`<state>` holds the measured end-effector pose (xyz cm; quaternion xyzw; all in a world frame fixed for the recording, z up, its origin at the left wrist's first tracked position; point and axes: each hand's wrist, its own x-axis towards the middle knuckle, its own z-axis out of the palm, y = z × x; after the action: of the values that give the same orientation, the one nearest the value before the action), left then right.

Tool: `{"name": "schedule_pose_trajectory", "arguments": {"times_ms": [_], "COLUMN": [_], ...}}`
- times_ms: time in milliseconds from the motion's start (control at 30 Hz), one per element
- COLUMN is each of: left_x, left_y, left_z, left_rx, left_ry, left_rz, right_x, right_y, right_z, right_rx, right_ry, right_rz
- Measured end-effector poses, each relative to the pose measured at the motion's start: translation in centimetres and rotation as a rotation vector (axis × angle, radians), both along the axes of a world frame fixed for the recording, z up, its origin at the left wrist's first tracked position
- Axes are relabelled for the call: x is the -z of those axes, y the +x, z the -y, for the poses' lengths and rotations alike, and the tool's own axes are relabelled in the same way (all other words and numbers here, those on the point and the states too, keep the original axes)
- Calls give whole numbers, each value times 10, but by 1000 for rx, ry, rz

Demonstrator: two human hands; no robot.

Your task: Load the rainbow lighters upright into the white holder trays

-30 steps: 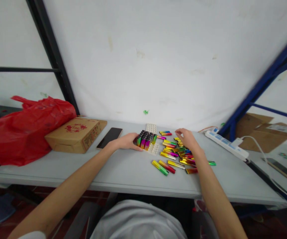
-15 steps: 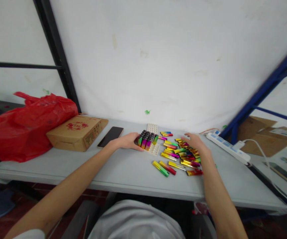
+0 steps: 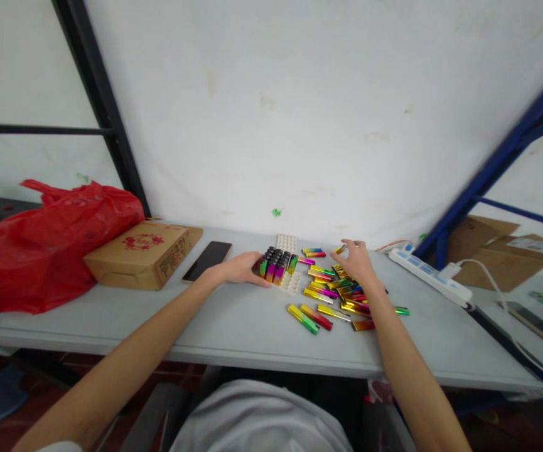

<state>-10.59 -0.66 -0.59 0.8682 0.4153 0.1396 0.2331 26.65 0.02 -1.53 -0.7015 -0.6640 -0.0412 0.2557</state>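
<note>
A block of upright lighters (image 3: 277, 267) with shiny rainbow bodies and dark tops stands in a white holed tray (image 3: 290, 282). My left hand (image 3: 245, 269) is wrapped around the left side of this block, thumb along the near edge, its far fingers partly hidden. At the far edge of the loose heap, my right hand (image 3: 358, 258) pinches a single gold-coloured lighter (image 3: 341, 249) between thumb and fingers. Beneath and beside that hand lie many loose lighters (image 3: 321, 295) in gold, green, red and purple; my wrist covers some.
A black phone (image 3: 208, 260) lies left of my left hand, beside a cardboard box (image 3: 142, 254) and a red plastic bag (image 3: 59, 245). On the right are a white power strip (image 3: 430, 276) with cables and brown cardboard (image 3: 497, 254). A wall stands behind the table.
My right hand has lifted from the heap and moved slightly left, now with a lighter in its fingers. My left hand stays at the block. The view has shifted slightly.
</note>
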Motion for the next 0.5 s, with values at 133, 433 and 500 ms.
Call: {"name": "schedule_pose_trajectory", "arguments": {"times_ms": [133, 433, 500], "left_x": [-1, 1, 0], "left_y": [0, 0, 1], "left_z": [1, -1, 1], "left_rx": [-8, 3, 15], "left_ry": [-3, -9, -15], "left_rz": [3, 27, 43], "right_x": [-2, -10, -10], "right_y": [-10, -70, -76], "right_z": [0, 21, 27], "right_rx": [-213, -501, -518], "right_ry": [207, -41, -9], "right_rz": [-520, -1262, -1227]}}
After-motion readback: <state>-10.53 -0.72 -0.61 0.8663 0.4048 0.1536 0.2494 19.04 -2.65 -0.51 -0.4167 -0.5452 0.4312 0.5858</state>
